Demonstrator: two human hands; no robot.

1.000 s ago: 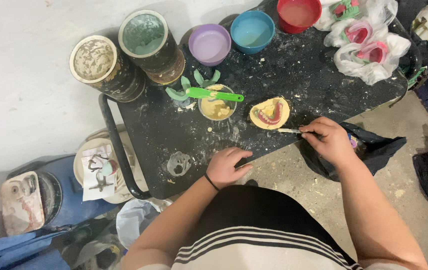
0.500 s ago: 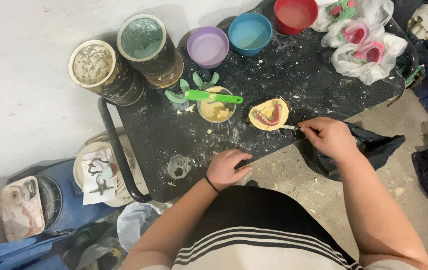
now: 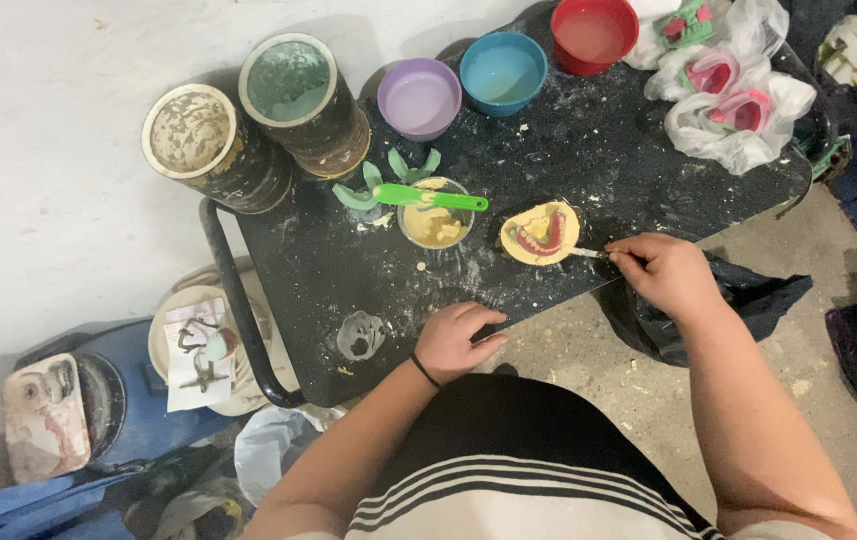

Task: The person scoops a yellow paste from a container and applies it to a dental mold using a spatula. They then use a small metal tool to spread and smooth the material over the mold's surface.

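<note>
Black top with white stripes, thin dark band on left wrist (image 3: 426, 371)

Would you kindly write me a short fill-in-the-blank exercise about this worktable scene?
1. The right hand holds a thin tool against the yellow ____ model.
2. A green spatula lies across a small ____ of yellow mix.
3. The left hand rests on the table's ____ edge.
Missing words: dental; cup; near

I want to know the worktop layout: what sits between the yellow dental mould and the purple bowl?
In the head view, a small cup of yellow mix with a green spatula across it lies between the yellow dental mould and purple bowl.
</note>
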